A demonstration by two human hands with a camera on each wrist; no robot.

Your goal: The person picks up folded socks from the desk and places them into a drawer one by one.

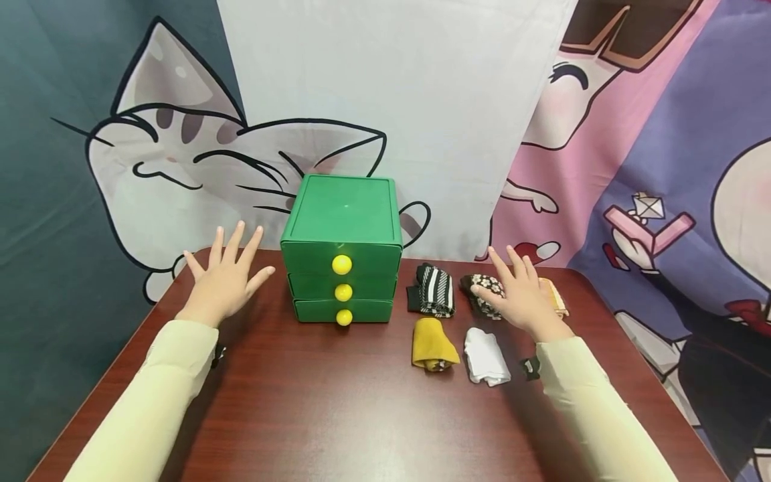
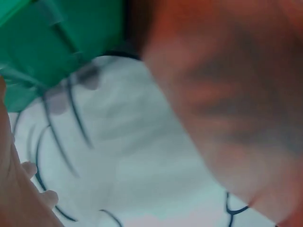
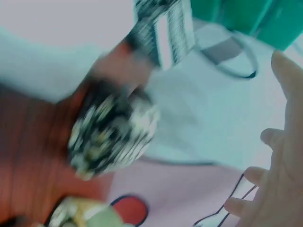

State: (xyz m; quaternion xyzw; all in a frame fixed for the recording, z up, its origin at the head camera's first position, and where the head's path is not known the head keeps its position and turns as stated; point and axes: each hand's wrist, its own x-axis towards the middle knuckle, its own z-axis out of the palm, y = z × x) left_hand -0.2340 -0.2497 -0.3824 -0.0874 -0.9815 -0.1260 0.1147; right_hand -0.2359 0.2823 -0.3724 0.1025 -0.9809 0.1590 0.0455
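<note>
Socks are laid out right of centre in the head view, on the brown tabletop [image 1: 337, 402]: a striped sock [image 1: 435, 289], a dark patterned sock [image 1: 484, 292], a yellow sock [image 1: 432, 344] and a white sock [image 1: 485, 355]. The right hand [image 1: 523, 294], fingers spread, is seen over the patterned sock; nothing is gripped. The left hand [image 1: 225, 276], fingers splayed and holding nothing, is placed left of the green 3-drawer box [image 1: 343, 258].

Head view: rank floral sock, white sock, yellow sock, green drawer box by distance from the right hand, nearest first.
From the right hand:
1. Floral sock, partly under the fingers, on their inner side.
2. White sock, just in front of the hand, toward the person.
3. Yellow sock, left of the white one.
4. Green drawer box, farthest, at table centre.
</note>
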